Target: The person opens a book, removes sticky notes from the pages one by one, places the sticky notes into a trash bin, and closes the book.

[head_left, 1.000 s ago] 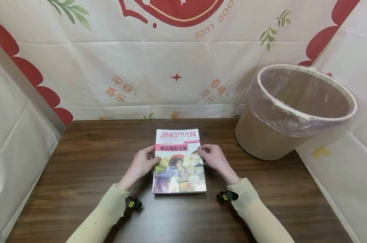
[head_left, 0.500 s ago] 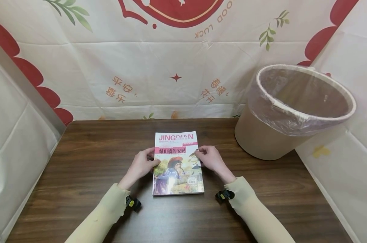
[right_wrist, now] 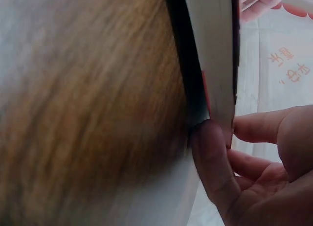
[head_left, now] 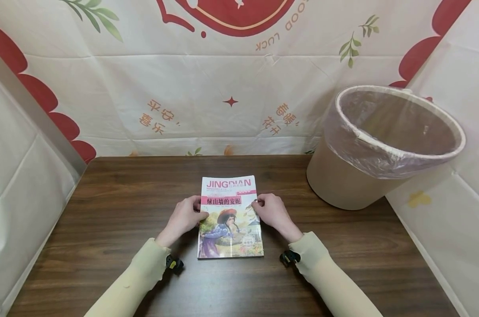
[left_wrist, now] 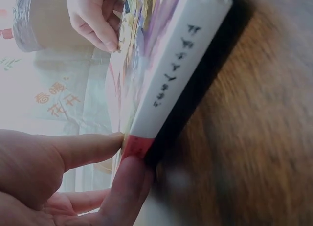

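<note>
A paperback book [head_left: 229,229] with a pink-and-white title and a painted figure in a red hat lies face up between my hands. My left hand [head_left: 185,215] pinches its left edge, thumb on the cover. In the left wrist view, a finger presses the white spine [left_wrist: 171,64] near its red band. On the opposite side, my right hand [head_left: 274,211] holds the right edge, also with its thumb on top. The page block [right_wrist: 212,45] shows between thumb and finger in the right wrist view. A dark strip runs beneath the book; whether it is lifted, I cannot tell.
A beige waste bin [head_left: 342,176] lined with a clear plastic bag stands at the back right of the brown wooden table [head_left: 124,189]. Printed white cloth [head_left: 207,88] hangs behind the table and along both sides.
The book has shifted toward me and slightly left, with both hands moving along with it. Their hold on its edges looks the same.
</note>
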Demonstrator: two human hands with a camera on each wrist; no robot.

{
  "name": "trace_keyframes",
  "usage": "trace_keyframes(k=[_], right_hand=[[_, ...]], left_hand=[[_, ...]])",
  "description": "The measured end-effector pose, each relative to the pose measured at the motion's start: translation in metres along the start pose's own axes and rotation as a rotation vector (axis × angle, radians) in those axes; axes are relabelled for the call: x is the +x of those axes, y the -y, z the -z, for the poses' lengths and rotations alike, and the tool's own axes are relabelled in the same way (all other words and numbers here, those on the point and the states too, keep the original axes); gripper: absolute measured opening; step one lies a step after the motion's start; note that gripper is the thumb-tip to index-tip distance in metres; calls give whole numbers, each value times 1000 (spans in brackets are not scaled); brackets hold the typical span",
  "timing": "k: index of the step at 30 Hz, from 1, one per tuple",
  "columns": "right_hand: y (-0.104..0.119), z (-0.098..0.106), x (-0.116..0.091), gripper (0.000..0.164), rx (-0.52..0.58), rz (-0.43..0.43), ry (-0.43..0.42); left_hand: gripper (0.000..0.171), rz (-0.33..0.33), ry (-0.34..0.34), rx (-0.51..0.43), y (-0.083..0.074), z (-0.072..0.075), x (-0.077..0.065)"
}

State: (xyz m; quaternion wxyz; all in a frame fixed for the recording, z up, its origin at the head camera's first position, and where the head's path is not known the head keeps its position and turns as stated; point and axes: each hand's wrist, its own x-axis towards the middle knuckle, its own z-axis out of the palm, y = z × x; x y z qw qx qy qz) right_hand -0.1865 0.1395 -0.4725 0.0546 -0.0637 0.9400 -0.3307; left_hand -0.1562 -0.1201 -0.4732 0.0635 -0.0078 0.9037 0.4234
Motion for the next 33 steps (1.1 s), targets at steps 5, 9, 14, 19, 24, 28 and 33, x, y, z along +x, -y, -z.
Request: trace_keyframes(k=[5, 9, 14, 19, 24, 28, 33], right_hand=[[1, -2, -1, 19, -51, 14, -17], [1, -3, -1, 14, -85, 26, -36], [0, -3, 0, 15, -103, 32, -24], [-1, -3, 1, 17, -119, 31, -10], [-2, 0, 0, 18, -121, 41, -11], [-3, 8, -5, 35, -147, 46, -39], [-6, 19, -12, 59, -200, 78, -88]], left_hand=[[46, -34, -18, 112, 1, 0, 1], [45, -23, 4, 116, 1, 0, 3], [47, 11, 24, 83, 0, 0, 1], [47, 44, 40, 40, -1, -1, -1], [54, 5, 13, 72, 2, 1, 0], [68, -50, -48, 131, 4, 9, -3], [76, -91, -88, 188, 6, 23, -9]])
